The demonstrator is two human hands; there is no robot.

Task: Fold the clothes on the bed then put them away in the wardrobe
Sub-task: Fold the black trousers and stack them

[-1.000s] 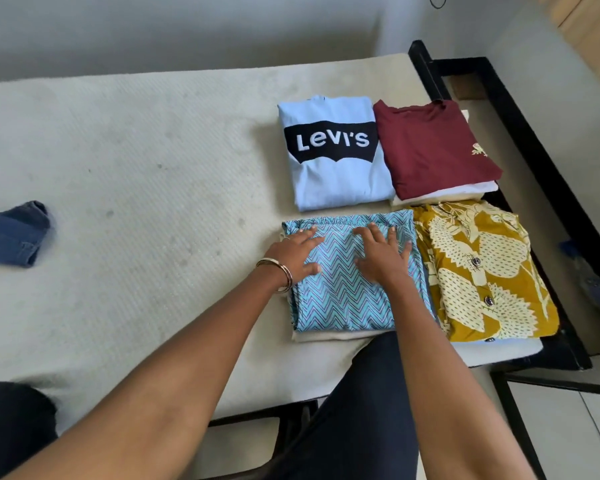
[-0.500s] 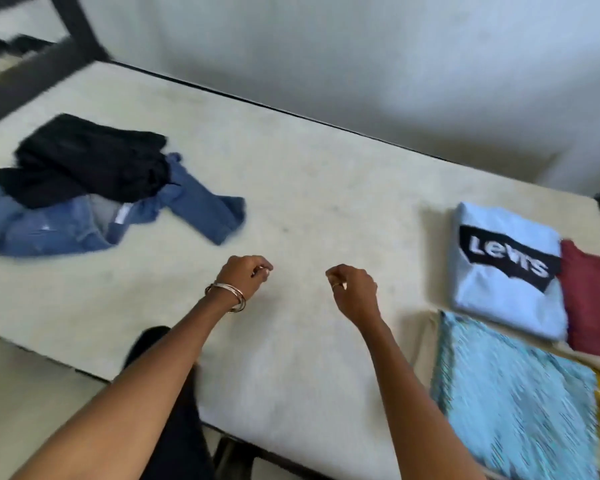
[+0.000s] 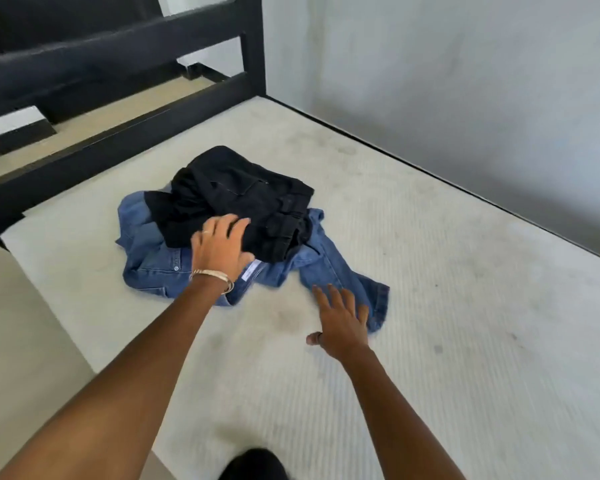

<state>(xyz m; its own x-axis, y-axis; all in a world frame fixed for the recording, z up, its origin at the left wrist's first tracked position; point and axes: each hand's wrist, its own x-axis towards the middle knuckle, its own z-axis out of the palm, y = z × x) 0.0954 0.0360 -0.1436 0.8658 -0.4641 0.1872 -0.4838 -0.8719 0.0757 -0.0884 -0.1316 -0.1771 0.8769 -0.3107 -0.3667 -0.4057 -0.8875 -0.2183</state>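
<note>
A crumpled black garment (image 3: 243,199) lies on top of unfolded blue jeans (image 3: 329,268) near the head end of the cream mattress (image 3: 447,306). My left hand (image 3: 220,245), with bangles at the wrist, rests flat with spread fingers on the near edge of the black garment. My right hand (image 3: 340,320) hovers open, fingers apart, just in front of the jeans' leg end, holding nothing. The folded piles are out of view.
A black bed frame headboard (image 3: 118,81) stands at the far left behind the clothes. A grey wall (image 3: 465,98) runs along the far side of the mattress. The floor (image 3: 21,341) lies to the left of the bed.
My view has swung left from the folded piles to the unfolded clothes. Both hands left the zigzag garment, moved across the mattress and opened; my left hand has come down on the black garment.
</note>
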